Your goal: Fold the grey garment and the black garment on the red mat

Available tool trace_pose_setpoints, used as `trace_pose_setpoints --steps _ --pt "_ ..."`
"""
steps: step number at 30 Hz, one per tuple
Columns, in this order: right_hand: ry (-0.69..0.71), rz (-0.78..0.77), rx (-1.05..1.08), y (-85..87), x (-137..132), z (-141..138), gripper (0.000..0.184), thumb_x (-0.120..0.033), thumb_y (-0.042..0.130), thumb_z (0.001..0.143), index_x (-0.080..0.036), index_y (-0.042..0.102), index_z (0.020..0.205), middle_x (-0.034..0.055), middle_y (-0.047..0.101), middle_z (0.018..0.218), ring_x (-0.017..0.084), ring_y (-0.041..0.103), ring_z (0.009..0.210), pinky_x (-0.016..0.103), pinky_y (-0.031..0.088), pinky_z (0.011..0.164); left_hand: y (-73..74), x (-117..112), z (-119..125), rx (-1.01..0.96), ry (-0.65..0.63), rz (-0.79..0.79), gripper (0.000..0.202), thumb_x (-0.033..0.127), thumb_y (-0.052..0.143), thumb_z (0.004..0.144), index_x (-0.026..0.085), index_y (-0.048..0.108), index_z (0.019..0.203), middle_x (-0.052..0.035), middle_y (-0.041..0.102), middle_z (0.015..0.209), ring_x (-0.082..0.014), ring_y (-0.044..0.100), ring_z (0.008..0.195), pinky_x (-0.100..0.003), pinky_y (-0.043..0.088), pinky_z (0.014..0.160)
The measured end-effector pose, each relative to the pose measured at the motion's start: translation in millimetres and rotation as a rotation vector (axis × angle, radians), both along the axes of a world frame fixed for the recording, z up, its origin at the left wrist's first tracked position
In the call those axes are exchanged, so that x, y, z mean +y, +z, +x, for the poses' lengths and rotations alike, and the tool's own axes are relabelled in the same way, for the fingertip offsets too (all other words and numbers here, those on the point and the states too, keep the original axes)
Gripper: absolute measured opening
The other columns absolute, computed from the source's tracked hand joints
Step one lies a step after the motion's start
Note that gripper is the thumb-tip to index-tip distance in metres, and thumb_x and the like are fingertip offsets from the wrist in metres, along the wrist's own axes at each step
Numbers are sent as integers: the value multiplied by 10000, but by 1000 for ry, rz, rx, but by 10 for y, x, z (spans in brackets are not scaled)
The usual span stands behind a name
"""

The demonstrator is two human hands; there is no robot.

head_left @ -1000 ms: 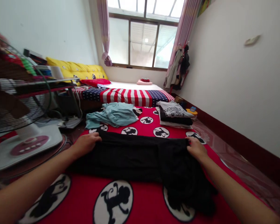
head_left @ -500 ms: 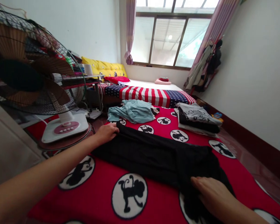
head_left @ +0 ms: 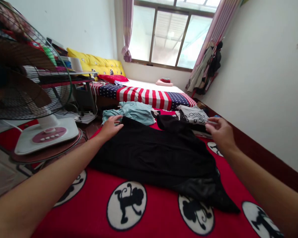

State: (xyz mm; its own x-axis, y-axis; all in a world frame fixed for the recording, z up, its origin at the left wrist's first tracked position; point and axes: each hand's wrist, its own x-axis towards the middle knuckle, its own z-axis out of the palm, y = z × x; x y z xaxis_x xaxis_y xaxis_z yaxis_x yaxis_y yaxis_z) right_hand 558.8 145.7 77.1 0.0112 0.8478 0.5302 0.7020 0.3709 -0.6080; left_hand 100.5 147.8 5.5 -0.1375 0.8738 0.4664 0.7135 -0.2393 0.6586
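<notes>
The left hand (head_left: pixel 111 127) lies flat and open on the far left corner of a black garment (head_left: pixel 159 155), pinning it to the red monkey-print blanket (head_left: pixel 149 211) so the cloth lies flat. The right hand (head_left: pixel 220 132) hovers open and empty past the garment's right edge, fingers loosely spread, just in front of a folded clothes stack (head_left: pixel 192 115). A crumpled teal shirt (head_left: pixel 134 111) lies just beyond the left hand; a standing fan (head_left: pixel 27 99) sits further left.
</notes>
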Motion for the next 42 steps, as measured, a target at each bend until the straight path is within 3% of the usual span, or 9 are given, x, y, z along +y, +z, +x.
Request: trace_pose_setpoints --steps 4,8,13,18,25,31,33,36,42 --pt "77 -120 -49 -794 -448 24 270 -398 596 763 -230 630 970 80 660 1109 259 617 1052 410 527 841 -458 -390 -16 252 -250 -72 401 479 517 845 192 692 1065 -98 661 1151 -250 594 1109 -380 449 990" --pt "187 -242 -203 -1126 -573 143 430 -377 674 691 -223 617 1089 87 637 1185 270 582 1133 427 465 969 -564 -499 -70 484 -323 -150 570 563 549 814 200 604 1250 -110 634 1225 -271 578 1128 -393 414 1000" --pt "159 -460 -319 -1043 -584 255 541 -408 711 677 -214 599 1170 69 683 1022 220 644 929 337 502 839 -304 -427 -67 668 -283 -326 704 619 669 658 221 612 1236 -77 705 1024 -276 648 963 -333 463 851" --pt "126 -558 -466 -963 -736 197 362 -438 702 683 -182 658 934 57 684 940 212 625 888 301 468 782 -103 -464 -29 711 -272 -626 652 571 766 520 220 684 1063 -75 714 1042 -281 655 972 -273 479 754" --pt "200 -526 -327 -868 -875 126 232 -399 610 715 -186 594 805 9 638 767 186 588 760 279 452 704 155 -571 23 670 -378 -729 389 392 778 523 216 695 859 -5 728 872 -222 664 844 -240 479 689" --pt "322 -753 -100 -674 -1145 261 407 -538 606 731 -183 640 927 20 656 856 199 596 827 268 454 711 330 -641 -31 443 -518 -1087 447 408 778 543 206 687 931 -10 748 928 -232 683 860 -261 523 702" --pt "332 -824 -132 -693 -1259 312 406 -547 608 732 -179 641 899 14 649 822 197 593 802 268 451 697 301 -637 -60 431 -520 -1095 478 403 787 525 204 689 948 -18 749 938 -243 684 874 -272 528 715" --pt "333 -851 -216 -793 -1394 336 331 -502 585 763 -178 623 818 15 645 802 202 595 812 270 460 718 182 -596 -95 488 -466 -948 456 403 783 505 207 705 910 -23 748 913 -263 672 898 -294 522 765" --pt "282 -721 -353 -887 -1462 333 226 -413 534 794 -203 602 748 19 668 775 203 617 774 267 462 679 6 -520 -155 541 -411 -667 444 408 747 584 217 702 983 -21 726 993 -247 656 952 -277 494 834"
